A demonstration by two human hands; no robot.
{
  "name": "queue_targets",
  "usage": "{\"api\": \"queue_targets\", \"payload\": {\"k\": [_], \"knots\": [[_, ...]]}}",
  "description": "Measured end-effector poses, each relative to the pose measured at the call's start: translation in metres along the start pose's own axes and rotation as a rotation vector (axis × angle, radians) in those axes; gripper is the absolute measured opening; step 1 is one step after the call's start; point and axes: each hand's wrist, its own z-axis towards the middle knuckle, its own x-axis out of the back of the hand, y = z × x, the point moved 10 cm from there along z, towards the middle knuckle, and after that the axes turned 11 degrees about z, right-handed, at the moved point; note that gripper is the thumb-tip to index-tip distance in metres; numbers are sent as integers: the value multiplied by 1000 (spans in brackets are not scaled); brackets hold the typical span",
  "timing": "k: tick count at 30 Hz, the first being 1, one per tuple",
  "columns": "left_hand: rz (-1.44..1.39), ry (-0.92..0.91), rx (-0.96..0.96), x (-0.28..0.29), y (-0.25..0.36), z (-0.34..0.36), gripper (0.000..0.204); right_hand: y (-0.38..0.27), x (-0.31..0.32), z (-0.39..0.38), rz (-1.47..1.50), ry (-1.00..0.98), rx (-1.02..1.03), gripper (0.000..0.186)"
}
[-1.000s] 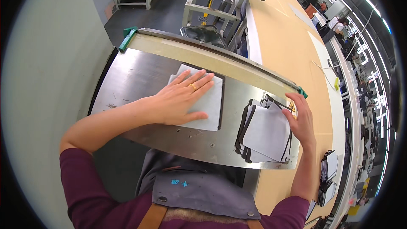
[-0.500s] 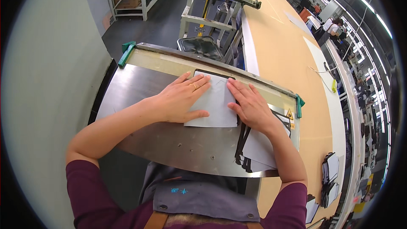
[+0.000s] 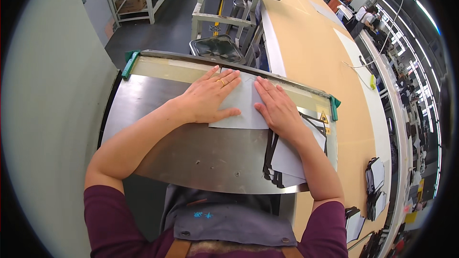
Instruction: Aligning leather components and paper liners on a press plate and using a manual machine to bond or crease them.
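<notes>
A pale grey-white sheet (image 3: 244, 99) lies flat at the far side of a brushed metal plate (image 3: 181, 153). My left hand (image 3: 210, 99) rests palm down on the sheet's left part, fingers spread. On its right edge lies my right hand (image 3: 279, 106), palm down with fingers stretched. The sheet's far edge is up at a long metal bar (image 3: 177, 57) of the machine, over its yellowish strip. Under my right forearm is a loose pile of black-edged white pieces (image 3: 288, 162), partly hidden by the arm.
Green end pieces (image 3: 130, 64) and a matching one (image 3: 335, 107) flank the bar. To the right runs a long tan table (image 3: 334, 129) with stacks of black-and-white pieces (image 3: 375, 181). A wall (image 3: 57, 114) stands close on the left. A stool (image 3: 217, 48) is beyond the machine.
Both hands have slid the sheet away from me, so its far edge now reaches the bar. The head view has shifted slightly.
</notes>
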Motion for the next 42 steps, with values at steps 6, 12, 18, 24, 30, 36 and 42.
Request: {"api": "queue_targets", "payload": {"k": [6,12,18,24,30,36,42], "knots": [[62,101,21,16,4,-1,75,-1,0,0,-62,52,39,53],[77,201,49,30,5,-7,65,-7,5,-1,-37,77,29,50],[-47,366,330,30,-28,-19,53,-8,0,-3,-114,82,56,51],[-340,38,565,7,-63,-6,29,-1,8,2,-2,51,35,56],[-181,346,310,-10,-87,-6,26,15,1,25,48,184,-96,83],[-49,88,559,-31,-137,3,45,18,-55,28,110,171,-293,59],[-230,-105,549,-55,-142,15,31,-7,-42,-12,81,165,-303,60]]}}
